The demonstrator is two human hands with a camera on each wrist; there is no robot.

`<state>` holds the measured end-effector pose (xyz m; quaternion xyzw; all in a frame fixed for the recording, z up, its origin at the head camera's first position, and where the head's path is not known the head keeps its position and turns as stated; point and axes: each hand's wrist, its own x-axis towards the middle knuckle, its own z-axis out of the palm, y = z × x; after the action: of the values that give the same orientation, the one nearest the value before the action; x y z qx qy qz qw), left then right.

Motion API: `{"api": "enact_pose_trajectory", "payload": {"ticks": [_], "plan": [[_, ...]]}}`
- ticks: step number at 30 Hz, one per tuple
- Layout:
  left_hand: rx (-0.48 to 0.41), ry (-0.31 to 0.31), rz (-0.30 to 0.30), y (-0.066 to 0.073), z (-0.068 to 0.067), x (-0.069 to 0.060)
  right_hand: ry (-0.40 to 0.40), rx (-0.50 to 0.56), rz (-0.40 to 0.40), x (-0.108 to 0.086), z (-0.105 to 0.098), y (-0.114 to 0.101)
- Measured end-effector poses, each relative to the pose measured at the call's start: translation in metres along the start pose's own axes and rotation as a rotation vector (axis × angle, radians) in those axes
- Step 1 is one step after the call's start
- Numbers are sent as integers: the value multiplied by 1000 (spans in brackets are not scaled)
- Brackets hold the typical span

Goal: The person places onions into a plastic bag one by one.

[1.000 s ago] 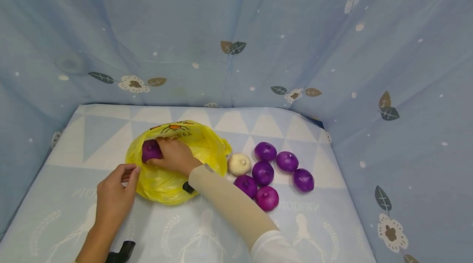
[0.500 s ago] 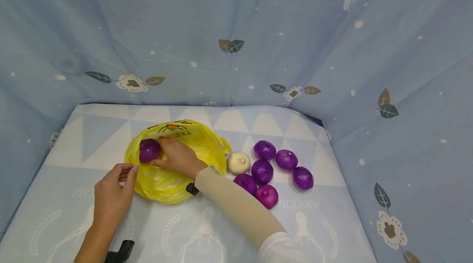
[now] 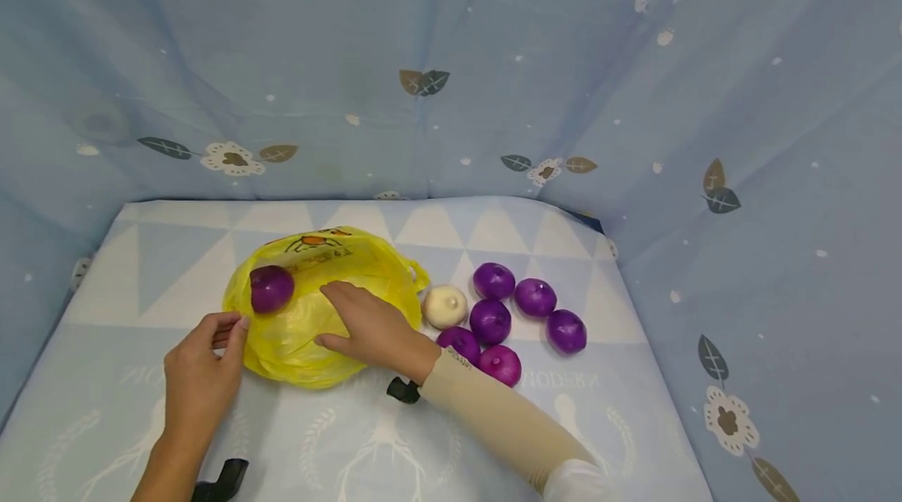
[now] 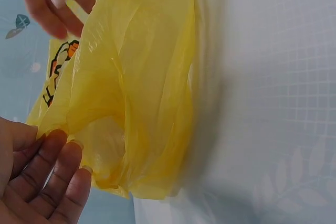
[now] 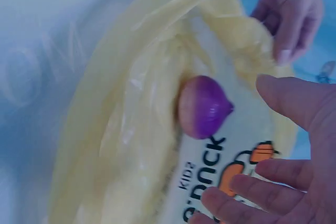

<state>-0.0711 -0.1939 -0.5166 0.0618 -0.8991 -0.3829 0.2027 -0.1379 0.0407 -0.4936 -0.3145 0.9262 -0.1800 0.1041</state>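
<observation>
A yellow plastic bag (image 3: 317,357) lies with its mouth spread wide on the table, and one purple onion (image 3: 272,288) rests inside at its left. My left hand (image 3: 204,365) pinches the bag's near-left rim between thumb and fingers, as the left wrist view also shows. Over the bag's right part hovers my right hand (image 3: 377,330), its fingers apart and holding nothing. In the right wrist view the same onion (image 5: 205,107) sits apart from the right hand (image 5: 283,166), on the bag's printed side. Right of the bag lie a pale onion (image 3: 445,307) and several purple onions (image 3: 490,321).
The patterned table cover (image 3: 380,439) runs back to a blue curtain (image 3: 338,63) with leaf and flower prints, which also hangs at both sides. Black camera mounts (image 3: 224,480) show at both wrists.
My right hand has let go of the purple onion inside the bag and drawn back to the right, fingers spreading. The left hand keeps its pinch on the rim. The head view shifts slightly.
</observation>
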Motion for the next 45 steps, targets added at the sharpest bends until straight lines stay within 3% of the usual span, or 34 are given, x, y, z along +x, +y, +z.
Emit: {"api": "enact_pose_trajectory", "payload": {"ticks": [6, 10, 18, 26, 35, 41, 45], "plan": [[2, -5, -4, 1, 0, 2, 4, 26, -51, -37, -16, 7], [7, -11, -10, 1, 0, 2, 21, 19, -33, -68, -20, 19], [42, -31, -45, 0, -1, 3, 131, -1, 129, -137, -24, 46], [51, -29, -38, -3, -2, 3, 230, -10, 300, -184, -26, 57], [39, -41, -55, -1, 2, 3, 325, 1, 429, -216, -13, 77], [34, -44, -57, -1, 2, 2, 330, 52, 536, -225, 4, 82], [24, -33, -57, -1, 1, 3, 351, 67, 564, -227, 13, 85]]}}
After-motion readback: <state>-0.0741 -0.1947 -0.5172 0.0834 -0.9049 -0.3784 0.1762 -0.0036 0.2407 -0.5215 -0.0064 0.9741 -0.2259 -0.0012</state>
